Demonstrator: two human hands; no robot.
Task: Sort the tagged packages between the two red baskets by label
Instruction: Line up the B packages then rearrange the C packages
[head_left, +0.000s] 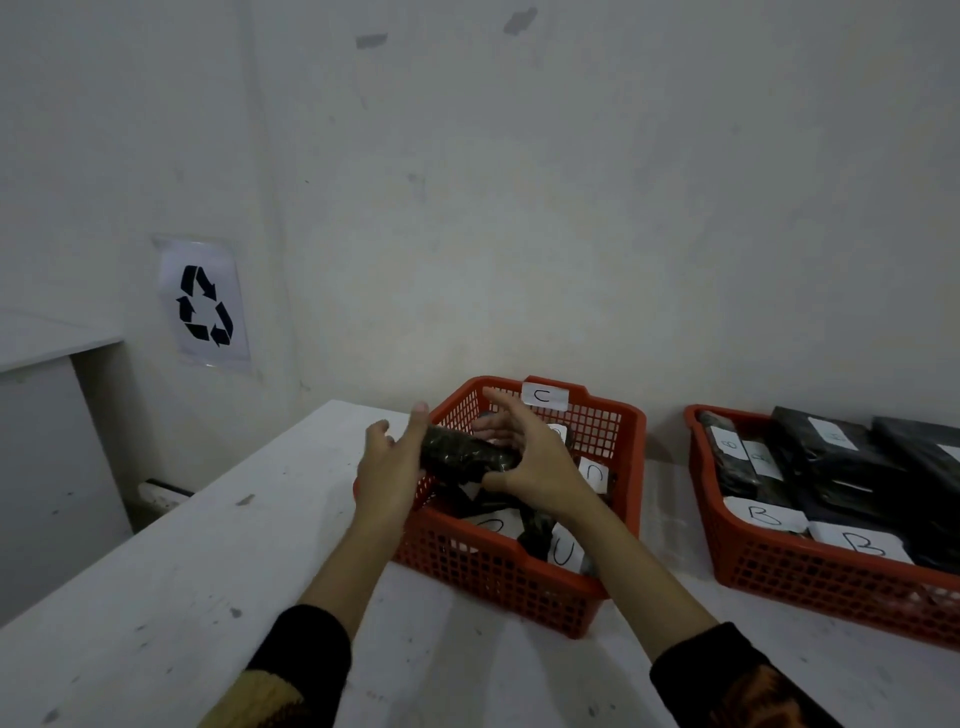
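Here, I am looking down at my two arms stretched over a white surface (218, 545) set against a pale wall. My left hand (392, 467) and right hand (524, 462) hold a dark wrapped package (467, 457) between them, just above the near-left corner of the red basket tagged C (519, 577). The left hand's fingers are straight and pressed flat against one end; the right hand's fingers curl round the other end.

The sorting looks well along, in my judgement. The basket below my hands already holds several dark packages with white C labels (566, 553). A second red basket (810, 577) stands to the right, apart from the first, packed with dark packages bearing B labels (862, 543). I see no loose packages lying on the surface, so the one in my hands may be among the last.

I cannot read the label on the held package; it is turned away or covered. The second basket is cut off at the right edge, so its full contents are unknown. A recycling sign (205, 304) hangs on the wall at left.
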